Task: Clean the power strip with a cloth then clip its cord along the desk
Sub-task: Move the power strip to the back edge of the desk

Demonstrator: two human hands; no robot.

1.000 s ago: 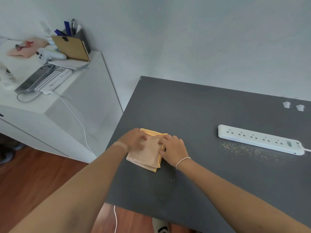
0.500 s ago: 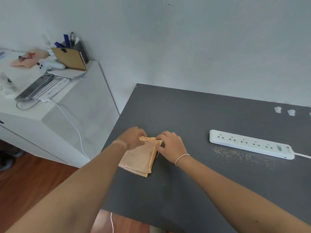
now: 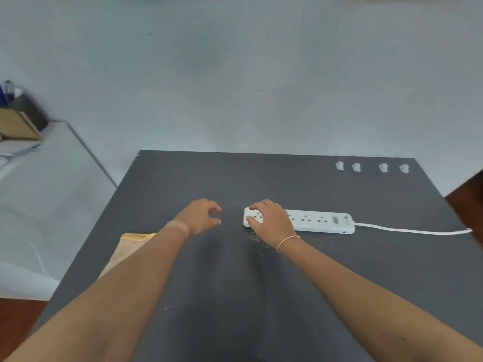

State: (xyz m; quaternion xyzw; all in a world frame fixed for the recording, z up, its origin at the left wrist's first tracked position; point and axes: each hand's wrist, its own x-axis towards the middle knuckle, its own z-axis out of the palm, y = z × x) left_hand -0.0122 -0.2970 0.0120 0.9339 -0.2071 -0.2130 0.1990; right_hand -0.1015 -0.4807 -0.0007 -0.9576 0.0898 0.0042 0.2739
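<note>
A white power strip [image 3: 321,220] lies across the middle of the dark grey desk [image 3: 235,296]. Its white cord [image 3: 413,230] runs off to the right edge. My right hand [image 3: 269,220] grips the strip's left end, fingers curled over it. My left hand [image 3: 202,215] hovers just left of the strip with curled, parted fingers and holds nothing. The orange mesh cloth [image 3: 125,249] lies at the desk's left edge, partly hidden under my left forearm. Several white cord clips [image 3: 371,167] stand in a row at the far right of the desk.
Fine crumbs [image 3: 261,242] are scattered on the desk in front of the strip. A white cabinet [image 3: 39,205] stands to the left, with a brown notebook [image 3: 15,126] and a dark pen holder [image 3: 28,111] on it. A pale wall runs behind the desk.
Both hands let go of the cloth and moved right. My right hand has taken hold of the strip's left end. The view has swung right, bringing the clips into sight.
</note>
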